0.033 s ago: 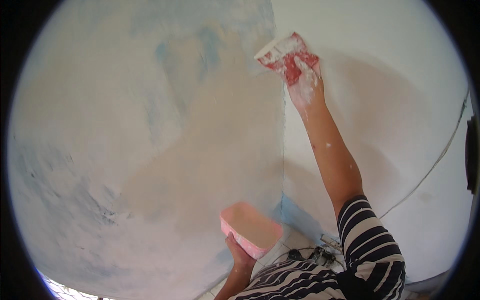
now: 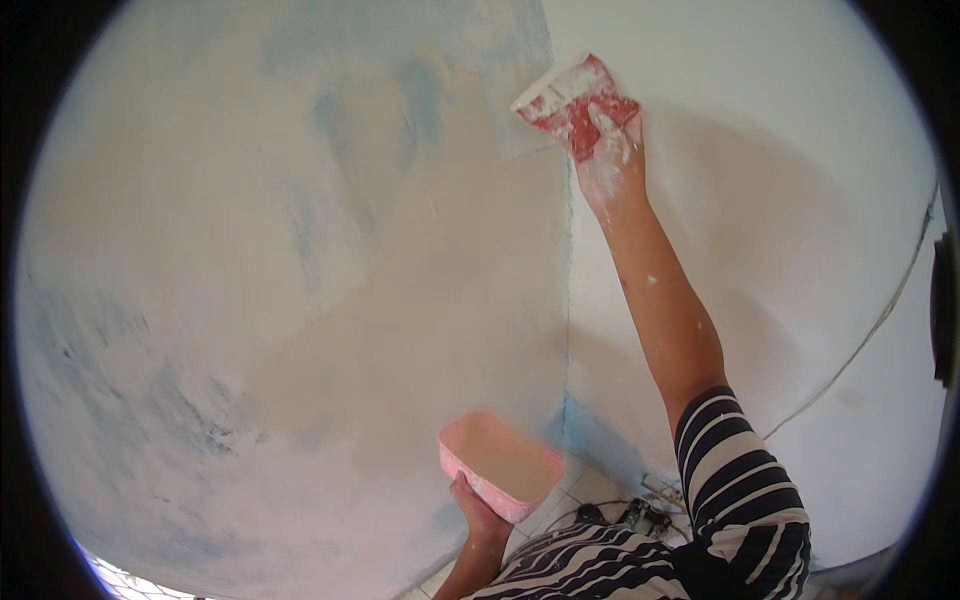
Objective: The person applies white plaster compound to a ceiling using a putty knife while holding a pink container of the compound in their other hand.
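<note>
My right hand (image 2: 612, 150), smeared with white paste, grips a red putty scraper (image 2: 574, 117) with a pale, paste-covered edge, held at the wall near the corner, high in the view. At the bottom middle, my left hand (image 2: 478, 505) holds a pink rectangular plastic tub (image 2: 505, 470) by its side, with beige paste inside. The left wall (image 2: 250, 230) is patchy with beige filler over bluish paint; the right wall (image 2: 790, 120) is white.
A grey cable (image 2: 880, 318) runs along the right wall. A blue painted patch (image 2: 595, 440) marks the lower corner. Black cables and equipment (image 2: 640, 518) lie on the tiled floor (image 2: 560, 500) by my body. A dark object (image 2: 940, 310) is at the far right edge.
My right hand and the scraper have shifted slightly upward along the corner. The pink tub in my left hand sits very slightly lower.
</note>
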Demonstrator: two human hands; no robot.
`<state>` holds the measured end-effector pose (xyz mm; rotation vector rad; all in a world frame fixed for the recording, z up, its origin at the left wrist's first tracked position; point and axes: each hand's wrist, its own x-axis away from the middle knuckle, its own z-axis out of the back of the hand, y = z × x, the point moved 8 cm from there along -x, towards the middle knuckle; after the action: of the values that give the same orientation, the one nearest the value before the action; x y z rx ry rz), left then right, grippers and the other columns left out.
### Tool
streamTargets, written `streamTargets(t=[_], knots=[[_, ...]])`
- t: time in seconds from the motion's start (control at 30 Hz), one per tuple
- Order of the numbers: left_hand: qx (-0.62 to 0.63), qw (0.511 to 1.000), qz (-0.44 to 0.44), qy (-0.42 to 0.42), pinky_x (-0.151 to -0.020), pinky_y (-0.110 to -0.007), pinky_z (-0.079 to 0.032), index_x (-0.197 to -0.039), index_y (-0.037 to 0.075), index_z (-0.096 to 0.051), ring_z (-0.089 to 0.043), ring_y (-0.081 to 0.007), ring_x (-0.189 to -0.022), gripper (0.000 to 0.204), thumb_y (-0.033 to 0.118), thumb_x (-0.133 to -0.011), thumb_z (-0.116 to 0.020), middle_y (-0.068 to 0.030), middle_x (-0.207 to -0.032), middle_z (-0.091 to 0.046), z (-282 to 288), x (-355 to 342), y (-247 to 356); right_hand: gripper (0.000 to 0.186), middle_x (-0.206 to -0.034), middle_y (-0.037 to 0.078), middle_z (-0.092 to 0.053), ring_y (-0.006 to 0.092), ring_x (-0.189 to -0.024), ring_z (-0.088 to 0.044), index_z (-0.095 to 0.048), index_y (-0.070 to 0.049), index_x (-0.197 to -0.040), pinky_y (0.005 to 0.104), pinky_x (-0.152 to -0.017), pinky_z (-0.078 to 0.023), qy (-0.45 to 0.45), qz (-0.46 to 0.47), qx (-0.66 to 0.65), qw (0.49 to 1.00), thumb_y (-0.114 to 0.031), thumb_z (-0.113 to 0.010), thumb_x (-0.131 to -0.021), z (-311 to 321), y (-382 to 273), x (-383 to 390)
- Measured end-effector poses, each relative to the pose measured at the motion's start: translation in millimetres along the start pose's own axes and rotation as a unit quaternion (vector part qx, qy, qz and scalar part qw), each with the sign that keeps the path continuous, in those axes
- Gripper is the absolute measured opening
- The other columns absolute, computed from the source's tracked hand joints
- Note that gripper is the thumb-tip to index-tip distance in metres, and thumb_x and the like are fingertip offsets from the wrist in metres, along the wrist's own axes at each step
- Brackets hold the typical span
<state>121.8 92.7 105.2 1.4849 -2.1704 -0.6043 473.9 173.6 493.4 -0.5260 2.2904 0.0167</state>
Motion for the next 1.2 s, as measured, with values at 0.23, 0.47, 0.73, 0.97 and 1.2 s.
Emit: streamTargets(t=[0.23, 0.47, 0.73, 0.97, 1.2], knots=[[-0.006, 1.0, 0.002, -0.008, -0.106, -0.048, -0.041, -0.142, 0.013, -0.04, -0.049, -0.0314, -0.127, 0.058, 0.049, -0.098, -0.03, -0.0092, -0.138, -0.05, -1, 4, -1, 0.028, -0.11, 0.009, -0.063, 0.0233, -0.087, -0.064, -0.049, -0.005, -0.118, 0.0346, -0.078, -0.053, -0.083, 0.299, 0.481, 0.82, 0.002, -0.052, -0.091, -41, -21, -31], [-0.026, 0.999, 0.02, -0.022, -0.105, -0.049, -0.041, -0.141, 0.013, -0.041, -0.049, -0.0316, -0.126, 0.058, 0.051, -0.098, -0.033, -0.0091, -0.138, -0.051, 21, -10, -13, 0.061, -0.138, 0.011, -0.056, 0.033, -0.134, -0.045, -0.056, -0.012, -0.131, 0.0414, -0.109, -0.042, -0.19, 0.362, 0.633, 0.657, 0.009, -0.059, -0.074, -60, -9, 12], [-0.056, 0.998, 0.032, 0.01, -0.106, -0.049, -0.04, -0.142, 0.013, -0.04, -0.049, -0.0315, -0.127, 0.057, 0.049, -0.099, -0.032, -0.0088, -0.14, -0.049, 66, -23, -13, 0.055, -0.135, 0.008, -0.058, 0.0323, -0.125, -0.054, -0.056, -0.014, -0.131, 0.039, -0.097, -0.051, -0.269, 0.286, 0.688, 0.61, 0.001, -0.066, -0.08, -49, -20, 42], [-0.015, 0.998, 0.034, 0.048, -0.106, -0.048, -0.04, -0.142, 0.013, -0.039, -0.049, -0.0312, -0.127, 0.056, 0.048, -0.099, -0.031, -0.0086, -0.14, -0.049, 84, -40, -20, 0.056, -0.134, 0.005, -0.059, 0.0295, -0.123, -0.055, -0.055, -0.017, -0.135, 0.038, -0.096, -0.052, -0.351, 0.342, 0.702, 0.517, -0.001, -0.067, -0.082, -42, 72, 40], [0.01, 0.997, 0.048, 0.051, -0.105, -0.048, -0.041, -0.142, 0.013, -0.039, -0.049, -0.0309, -0.127, 0.056, 0.048, -0.099, -0.03, -0.0088, -0.138, -0.05, 81, -40, -27, 0.062, -0.143, 0.008, -0.051, 0.03, -0.134, -0.045, -0.049, -0.011, -0.139, 0.0405, -0.112, -0.036, -0.413, 0.275, 0.732, 0.466, -0.002, -0.068, -0.08, -31, 101, 73]])
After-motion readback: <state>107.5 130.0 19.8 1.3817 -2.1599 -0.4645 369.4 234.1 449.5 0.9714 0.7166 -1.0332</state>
